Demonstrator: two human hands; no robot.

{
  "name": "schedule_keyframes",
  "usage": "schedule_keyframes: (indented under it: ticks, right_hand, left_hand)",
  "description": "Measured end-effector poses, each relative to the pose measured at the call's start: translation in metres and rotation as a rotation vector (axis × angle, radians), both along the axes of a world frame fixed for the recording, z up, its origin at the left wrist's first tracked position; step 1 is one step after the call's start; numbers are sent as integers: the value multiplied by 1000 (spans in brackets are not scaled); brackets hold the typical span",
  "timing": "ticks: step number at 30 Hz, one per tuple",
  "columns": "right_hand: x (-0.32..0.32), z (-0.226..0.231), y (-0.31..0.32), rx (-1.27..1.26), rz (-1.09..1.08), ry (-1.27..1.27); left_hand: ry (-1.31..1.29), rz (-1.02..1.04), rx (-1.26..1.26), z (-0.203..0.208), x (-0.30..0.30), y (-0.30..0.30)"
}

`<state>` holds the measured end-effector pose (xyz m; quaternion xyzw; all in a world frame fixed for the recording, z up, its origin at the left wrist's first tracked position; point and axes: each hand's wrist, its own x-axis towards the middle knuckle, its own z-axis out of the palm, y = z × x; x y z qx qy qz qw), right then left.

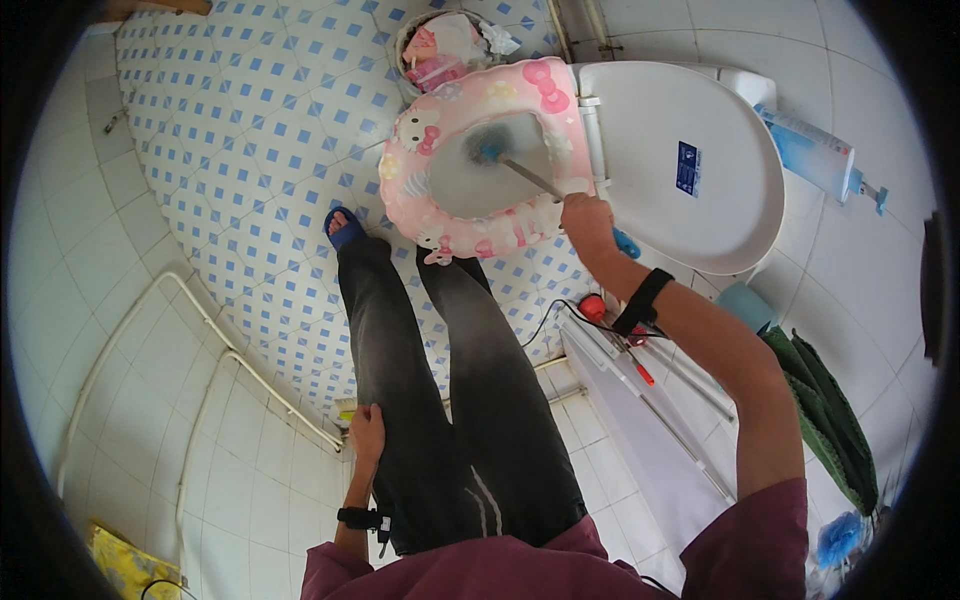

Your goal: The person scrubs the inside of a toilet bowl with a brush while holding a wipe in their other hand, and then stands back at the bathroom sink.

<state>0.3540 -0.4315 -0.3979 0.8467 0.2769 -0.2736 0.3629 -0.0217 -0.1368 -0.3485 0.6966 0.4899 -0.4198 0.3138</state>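
Note:
My right hand (588,222) is closed around a toilet brush (532,178) with a thin shaft; its blue handle end sticks out behind my hand. The bluish brush head sits inside the toilet bowl (520,190), against the inner wall at the far side. Around the bowl lies a pink padded seat cover (408,165) with cartoon figures and bows. The white toilet lid (650,120) is open, tipped back to the right. My left hand (367,432) hangs low beside my left thigh, fingers curled against the dark trousers (410,440); what they hold, if anything, is hidden.
A waste bin (402,48) with pink and white refuse stands beyond the toilet. To the right are a blue pump bottle (808,152) and a dark green cloth (825,410). Long-handled tools (650,405) lean below my right forearm. White pipes (240,350) line the left wall.

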Motion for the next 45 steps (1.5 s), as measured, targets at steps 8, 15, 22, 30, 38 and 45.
schedule_keyframes:
  ticks: [8, 15, 22, 30, 38, 45]
  right_hand:
    - [-22, 14, -15, 393, -588, 337]
    - [-30, 34, -13, 1125, -2597, 905]
    - [-12, 21, -13, 1353, -2751, 1024]
    - [7, 19, 28, 748, -1625, 559]
    - [-44, 24, 29, 436, -547, 350]
    - [-44, 28, 2, 422, -573, 293]
  left_hand:
    - [-26, 19, 30, 9, 9, -1]
    - [-85, 6, 53, 3, -3, 1]
    - [-74, 57, 44, 6, -1, 4]
    - [-51, 38, 28, 4, -2, 11]
    - [-26, 13, 14, 10, 7, 18]
    - [-34, -5, 12, 10, 5, 24]
